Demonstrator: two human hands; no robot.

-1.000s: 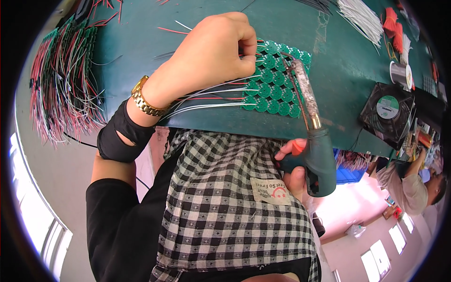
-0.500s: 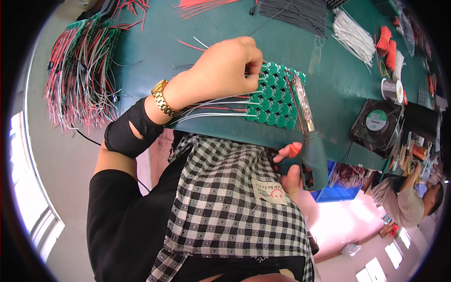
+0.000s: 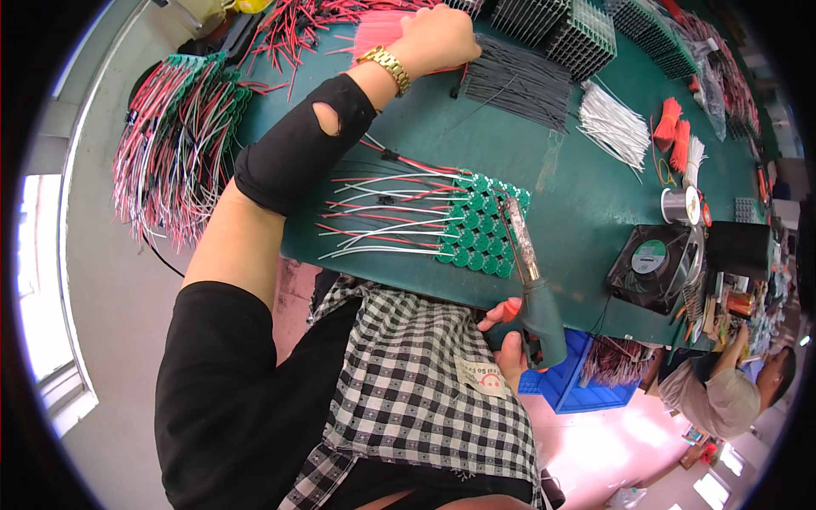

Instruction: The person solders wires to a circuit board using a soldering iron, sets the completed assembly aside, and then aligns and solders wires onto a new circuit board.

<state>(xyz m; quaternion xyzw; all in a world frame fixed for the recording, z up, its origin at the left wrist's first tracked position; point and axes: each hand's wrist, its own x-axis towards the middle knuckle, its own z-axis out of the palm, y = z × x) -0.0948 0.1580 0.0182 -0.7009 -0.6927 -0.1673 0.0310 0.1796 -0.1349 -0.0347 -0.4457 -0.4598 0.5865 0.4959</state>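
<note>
With the right hand (image 3: pixel 512 350) grasping the soldering iron (image 3: pixel 542 316), its tip over the circuit boards (image 3: pixel 474 231) on the tabletop (image 3: pixel 582 221), a slip could scorch them, while the left hand (image 3: pixel 438 41), beyond them beside black wires (image 3: pixel 520 89), has a grip I cannot tell.

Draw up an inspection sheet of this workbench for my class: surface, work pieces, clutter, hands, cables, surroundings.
Surface: green tabletop, reflecting light.
Job's things: circuit-board panel, red and white wires extending left; soldering gun, its barrel overlapping the panel's right side in view.
Clutter: white wire bundle, solder spool, fan.
Hands: left hand beside black wires, grip unclear; right hand holds the soldering gun.
Cables: black cable at left; its ends unclear.
Surroundings: blue crate, co-worker at right.
</note>
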